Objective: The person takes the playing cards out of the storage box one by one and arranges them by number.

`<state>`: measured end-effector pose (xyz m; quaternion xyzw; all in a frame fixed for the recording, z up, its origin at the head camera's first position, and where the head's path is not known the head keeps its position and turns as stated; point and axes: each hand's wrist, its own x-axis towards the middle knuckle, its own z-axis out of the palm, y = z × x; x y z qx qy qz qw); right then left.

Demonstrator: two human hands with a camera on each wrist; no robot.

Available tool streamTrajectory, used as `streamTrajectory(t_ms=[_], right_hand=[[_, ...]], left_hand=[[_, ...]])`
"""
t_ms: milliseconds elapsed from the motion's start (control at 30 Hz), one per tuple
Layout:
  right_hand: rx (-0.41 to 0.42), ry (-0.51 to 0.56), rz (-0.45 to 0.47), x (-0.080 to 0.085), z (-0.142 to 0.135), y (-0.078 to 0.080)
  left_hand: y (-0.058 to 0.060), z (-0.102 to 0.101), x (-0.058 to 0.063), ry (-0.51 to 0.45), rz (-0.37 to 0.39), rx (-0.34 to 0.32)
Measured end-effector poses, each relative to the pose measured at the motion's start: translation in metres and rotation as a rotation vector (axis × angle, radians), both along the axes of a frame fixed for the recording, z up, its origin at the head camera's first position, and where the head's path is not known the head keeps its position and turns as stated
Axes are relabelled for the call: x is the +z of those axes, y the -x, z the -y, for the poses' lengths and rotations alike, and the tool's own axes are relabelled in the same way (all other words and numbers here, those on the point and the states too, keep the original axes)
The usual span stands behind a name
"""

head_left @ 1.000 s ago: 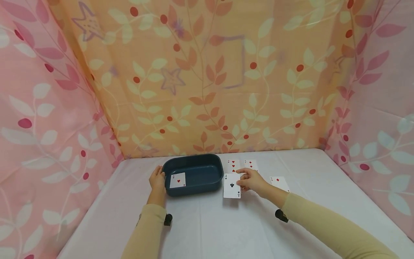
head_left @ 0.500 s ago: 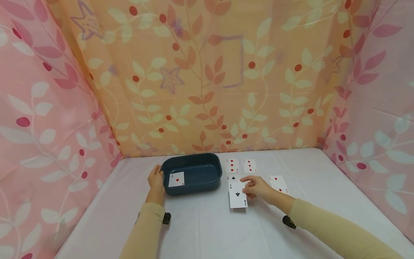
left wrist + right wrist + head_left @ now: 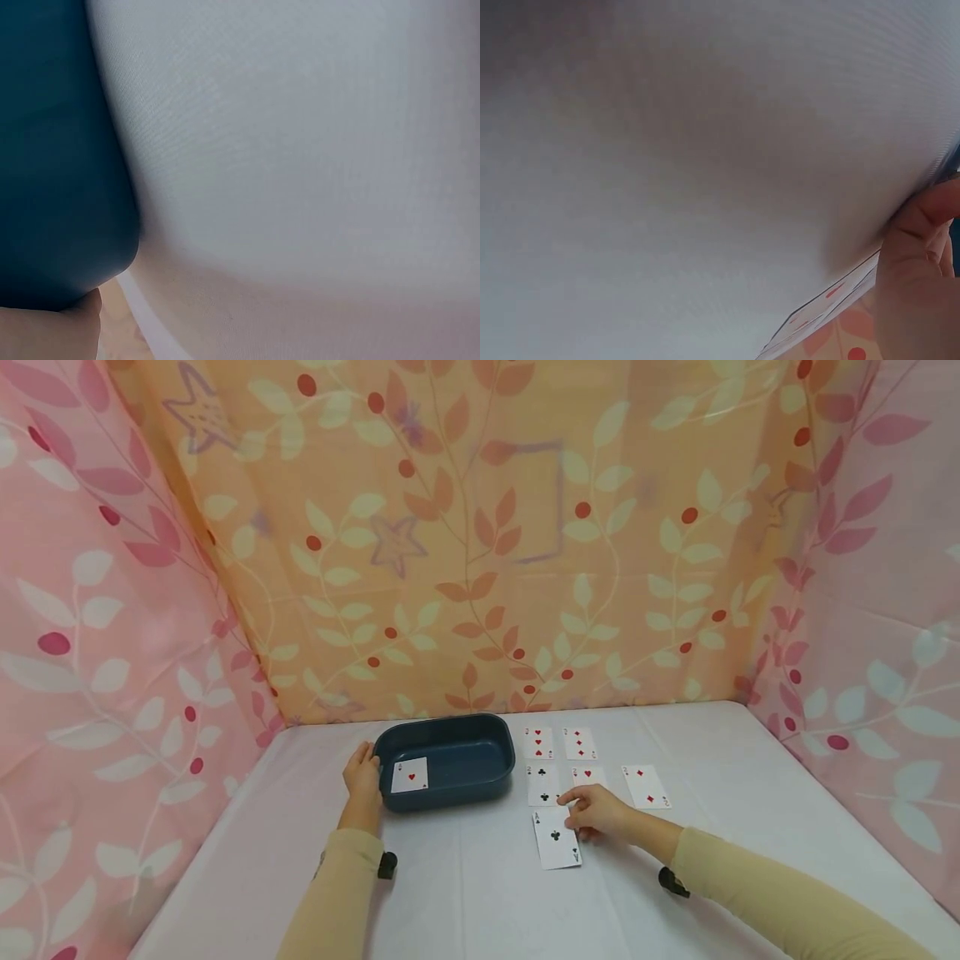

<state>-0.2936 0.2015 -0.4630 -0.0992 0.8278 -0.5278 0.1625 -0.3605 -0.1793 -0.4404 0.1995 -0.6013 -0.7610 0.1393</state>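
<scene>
My right hand (image 3: 597, 812) pinches the right edge of an ace of clubs (image 3: 556, 850), low over the white tabletop. Just beyond that card lies a two of clubs (image 3: 542, 787), and a heart card (image 3: 588, 774) is partly covered by the hand. In the right wrist view the bent fingers (image 3: 919, 259) show, but the ace cannot be made out. At the left end of a dark blue rectangular dish (image 3: 457, 789), my left hand (image 3: 362, 772) grips the side. An ace of hearts (image 3: 409, 775) lies inside the dish, leaning toward its left end.
Two cards, a heart card (image 3: 538, 743) and a diamond card (image 3: 581, 744), lie face up at the back. A two of diamonds (image 3: 647, 787) lies farther right. Patterned cloth (image 3: 465, 610) hangs behind the table (image 3: 450, 893) and along both sides.
My right hand has carried the ace of clubs from beside the dish toward me and slightly right, uncovering the two of clubs and part of the heart card. The left hand stays at the dish.
</scene>
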Motion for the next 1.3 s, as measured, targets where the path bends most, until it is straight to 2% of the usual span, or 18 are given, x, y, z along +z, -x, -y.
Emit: streamTrajectory(t_ms=[233,767,967,1300], right_hand=[[0.018,-0.073,-0.043,-0.004,0.001,0.003],[0.011,-0.152,-0.03,0.004,0.009,0.002],[-0.021,-0.2,-0.027,0.007,0.009,0.003],[-0.047,-0.152,-0.078,0.019,0.017,0.011]], left_hand=[[-0.002,0.003,-0.001,-0.002,0.002,0.013],[0.0,0.003,0.0,-0.013,-0.005,0.016],[0.0,0.001,0.001,-0.031,-0.014,0.008],[0.003,0.0,0.0,-0.033,0.001,0.005]])
